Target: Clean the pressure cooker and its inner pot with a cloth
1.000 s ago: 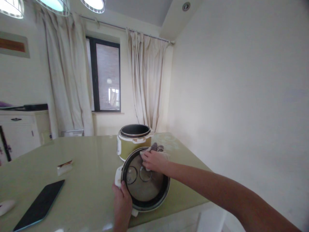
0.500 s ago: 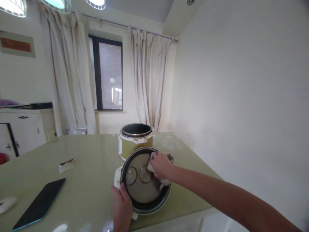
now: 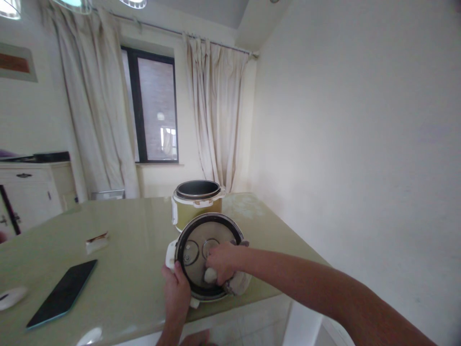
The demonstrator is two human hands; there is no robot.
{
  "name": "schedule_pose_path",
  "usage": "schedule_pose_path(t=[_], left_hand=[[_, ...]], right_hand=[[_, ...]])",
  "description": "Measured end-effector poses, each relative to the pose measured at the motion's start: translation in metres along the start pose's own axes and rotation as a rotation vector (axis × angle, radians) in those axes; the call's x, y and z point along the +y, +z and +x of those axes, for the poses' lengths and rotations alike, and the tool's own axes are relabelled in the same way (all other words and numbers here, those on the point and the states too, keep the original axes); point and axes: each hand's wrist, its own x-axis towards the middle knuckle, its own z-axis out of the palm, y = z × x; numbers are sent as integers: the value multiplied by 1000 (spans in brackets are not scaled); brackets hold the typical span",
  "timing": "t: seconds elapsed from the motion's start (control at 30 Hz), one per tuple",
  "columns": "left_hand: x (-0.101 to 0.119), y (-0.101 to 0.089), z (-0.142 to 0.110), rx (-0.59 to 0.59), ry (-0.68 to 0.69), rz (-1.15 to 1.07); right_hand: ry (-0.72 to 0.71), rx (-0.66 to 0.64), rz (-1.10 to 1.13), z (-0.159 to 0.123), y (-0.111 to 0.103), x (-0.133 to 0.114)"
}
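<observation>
A round pressure cooker lid (image 3: 201,235) is held tilted above the front edge of the table, its metal inner face and black sealing ring turned toward me. My left hand (image 3: 176,288) grips its left rim just below a white handle. Inside the lid, my right hand (image 3: 223,262) is closed on a pale cloth (image 3: 237,283), pressed against the lower part of the inner face. Some of the cloth hangs over the lid's right rim. Behind the lid stands the green and white cooker body (image 3: 198,202), uncovered, with a dark inner pot showing.
On the left of the green table (image 3: 133,240) lie a dark phone or tablet (image 3: 65,293), a small packet (image 3: 97,242) and a white rounded object (image 3: 12,298). A white cabinet (image 3: 32,187) stands at the far left. A plain wall (image 3: 342,144) borders the right side.
My right hand has moved the cloth from the upper right of the lid's inner face down toward its lower middle. The left hand still holds the rim. The view has shifted slightly.
</observation>
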Motion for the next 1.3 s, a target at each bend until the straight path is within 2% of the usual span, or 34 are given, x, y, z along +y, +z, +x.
schedule_pose_path(t=[0.07,0.13,0.2,0.27,0.37,0.43,0.5,0.57,0.73,0.83,1.07,1.3], left_hand=[[-2,0,-1,1,8,-12],[-3,0,-1,-2,1,-20],[-3,1,-1,-19,-20,-37],[-5,2,0,-39,-40,-53],[-9,5,2,-62,-34,-63],[-12,6,3,-52,-20,-64],[-14,7,2,-41,-15,-63],[-13,7,1,-41,-19,-54],[-5,3,-3,-45,-60,-52],[1,0,-4,-56,-54,-58],[-4,0,-3,-76,-79,-15],[-4,2,-6,-48,-70,-28]], right_hand=[[146,25,-104,0,-9,14],[258,132,-180,3,-17,28],[259,252,-217,10,-24,38],[145,388,-274,21,-28,41],[-213,578,-429,35,-27,42],[-468,609,-518,40,-25,44],[-564,614,-546,42,-20,48],[-454,624,-499,40,-15,54],[-12,638,-250,27,-3,63],[165,606,-130,19,2,62],[376,474,43,1,3,57],[455,330,127,-13,2,46]])
